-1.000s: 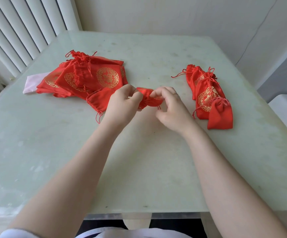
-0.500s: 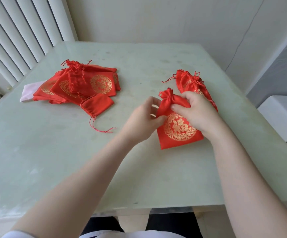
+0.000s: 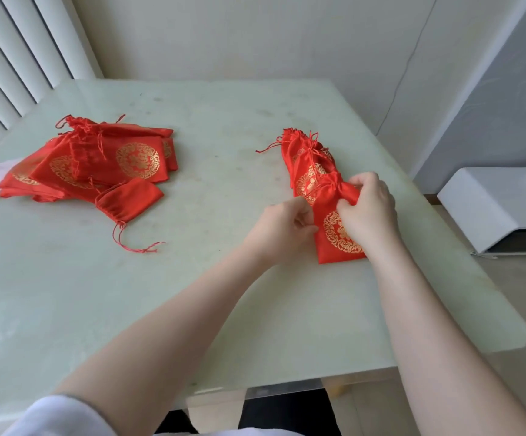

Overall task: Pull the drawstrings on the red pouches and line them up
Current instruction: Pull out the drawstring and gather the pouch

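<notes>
A cinched red satin drawstring pouch with a gold round emblem (image 3: 334, 237) lies flat near the worktop's right edge, overlapping a row of closed red pouches (image 3: 309, 165). An untidy heap of open red pouches (image 3: 98, 165) sits toward the left edge.

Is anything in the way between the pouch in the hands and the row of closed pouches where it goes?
No, nothing visible is in the way. The pouch, held by the left hand and right hand, already lies at the near end of the row of closed pouches, overlapping the nearest one.

Both hands (image 3: 367, 212) grip cinched pouch (image 3: 328, 243) — beside lined-up row (image 3: 305, 162) (pile (image 3: 98, 165) left).
</notes>
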The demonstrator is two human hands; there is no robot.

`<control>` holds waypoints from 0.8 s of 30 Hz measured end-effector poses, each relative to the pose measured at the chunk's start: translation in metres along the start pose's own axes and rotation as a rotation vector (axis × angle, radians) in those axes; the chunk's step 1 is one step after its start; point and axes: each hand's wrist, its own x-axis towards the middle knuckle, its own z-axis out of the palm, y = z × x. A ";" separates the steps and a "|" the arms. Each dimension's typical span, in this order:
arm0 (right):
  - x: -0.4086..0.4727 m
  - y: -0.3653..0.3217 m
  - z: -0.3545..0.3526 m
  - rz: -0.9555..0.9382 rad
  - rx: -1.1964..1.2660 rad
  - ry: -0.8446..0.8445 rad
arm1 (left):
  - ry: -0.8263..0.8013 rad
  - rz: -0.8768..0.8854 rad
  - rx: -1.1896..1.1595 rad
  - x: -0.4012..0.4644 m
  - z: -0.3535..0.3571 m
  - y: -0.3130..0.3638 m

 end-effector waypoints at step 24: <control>-0.055 -0.125 0.131 -0.371 0.014 -0.466 | 0.429 -0.608 0.668 -0.045 -0.148 -0.120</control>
